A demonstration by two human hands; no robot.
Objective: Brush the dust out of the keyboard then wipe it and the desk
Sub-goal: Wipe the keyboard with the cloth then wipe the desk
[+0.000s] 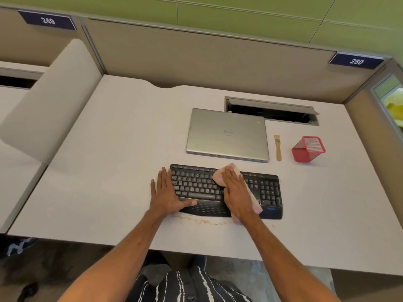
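Wiping black plastic keyboard (196, 186) with pink cloth (219, 176) under flat right grip (236, 192), spread left grip (165, 192) bracing; reddish dust (196, 221) on near pale surface (109, 171) judged next.

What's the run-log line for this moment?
wiping keyboard | right hand presses cloth on it | left hand steadies keyboard | brush beside laptop | dust on desk

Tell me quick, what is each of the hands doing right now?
Left hand: open, resting flat on the keyboard's left end.
Right hand: open, pressing the cloth flat onto the keyboard.
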